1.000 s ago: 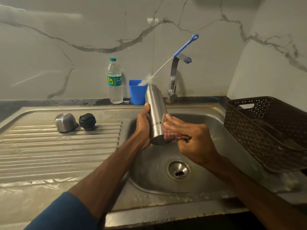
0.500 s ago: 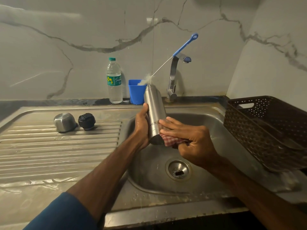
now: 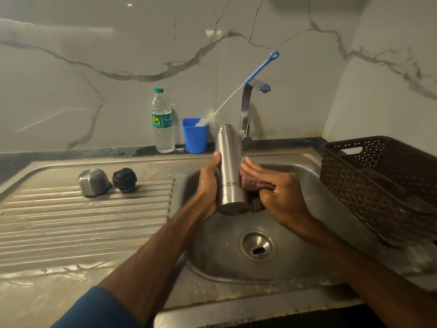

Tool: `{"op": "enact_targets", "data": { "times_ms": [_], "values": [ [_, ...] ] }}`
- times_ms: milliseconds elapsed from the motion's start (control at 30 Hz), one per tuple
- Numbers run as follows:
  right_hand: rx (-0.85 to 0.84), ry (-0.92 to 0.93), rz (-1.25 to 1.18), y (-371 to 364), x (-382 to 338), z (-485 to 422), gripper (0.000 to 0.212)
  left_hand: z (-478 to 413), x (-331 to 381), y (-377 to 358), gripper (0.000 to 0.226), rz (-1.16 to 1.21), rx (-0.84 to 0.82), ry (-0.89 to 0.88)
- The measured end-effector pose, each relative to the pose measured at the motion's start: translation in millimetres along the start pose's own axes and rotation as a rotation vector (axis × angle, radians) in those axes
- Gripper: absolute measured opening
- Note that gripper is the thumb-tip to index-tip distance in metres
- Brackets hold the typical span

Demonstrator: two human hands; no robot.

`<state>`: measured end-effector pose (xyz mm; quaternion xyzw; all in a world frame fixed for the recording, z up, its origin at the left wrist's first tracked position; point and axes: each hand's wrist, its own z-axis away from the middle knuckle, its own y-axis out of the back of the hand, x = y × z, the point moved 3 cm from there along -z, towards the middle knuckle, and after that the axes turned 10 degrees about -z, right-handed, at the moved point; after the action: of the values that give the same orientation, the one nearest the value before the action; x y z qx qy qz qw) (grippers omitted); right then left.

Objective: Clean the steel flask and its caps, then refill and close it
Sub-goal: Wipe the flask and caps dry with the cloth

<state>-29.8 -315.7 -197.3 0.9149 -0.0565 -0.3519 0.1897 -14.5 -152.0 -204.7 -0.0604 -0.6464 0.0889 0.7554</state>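
Observation:
My left hand (image 3: 209, 185) grips the steel flask (image 3: 229, 166) upright over the sink basin (image 3: 295, 233), its mouth uncapped. My right hand (image 3: 276, 192) holds a red checked cloth (image 3: 250, 185) and presses it against the flask's right side. On the draining board (image 3: 82, 228) to the left stand the steel outer cap (image 3: 93, 182) and the black inner cap (image 3: 124, 180), side by side.
A plastic water bottle (image 3: 162, 121) and a blue cup (image 3: 195, 136) holding a blue-handled bottle brush (image 3: 257, 69) stand at the back wall beside the tap (image 3: 248, 107). A brown plastic basket (image 3: 383, 185) sits at the sink's right. The drain (image 3: 257, 247) lies below my hands.
My right hand with the cloth has slid up the flask's right side from its base. The flask has stayed in my left hand's grip; the caps have not moved.

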Motion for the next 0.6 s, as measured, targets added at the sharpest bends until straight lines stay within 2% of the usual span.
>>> {"op": "enact_targets", "data": {
  "times_ms": [100, 233, 367, 433, 533, 600],
  "values": [
    [0.052, 0.010, 0.068, 2, -2, 1, 0.056, 3, -3, -7, 0.047, -0.018, -0.018, 0.003],
    [-0.100, 0.141, -0.033, -4, -15, 12, 0.055, 0, -1, 0, 0.056, 0.007, 0.001, -0.011],
    [0.072, -0.031, -0.017, 2, 6, -3, 0.060, 8, -1, -7, 0.050, -0.028, -0.055, -0.010],
    [0.128, -0.056, -0.005, 4, 8, -5, 0.061, 9, -3, -11, 0.049, -0.044, -0.072, -0.006],
    [0.007, 0.069, -0.015, 1, -6, 6, 0.059, 6, -2, -8, 0.054, -0.019, -0.077, -0.011],
    [-0.034, 0.075, -0.048, 0, -6, 6, 0.058, 4, -1, -4, 0.055, -0.022, -0.076, -0.011]
  ]
}}
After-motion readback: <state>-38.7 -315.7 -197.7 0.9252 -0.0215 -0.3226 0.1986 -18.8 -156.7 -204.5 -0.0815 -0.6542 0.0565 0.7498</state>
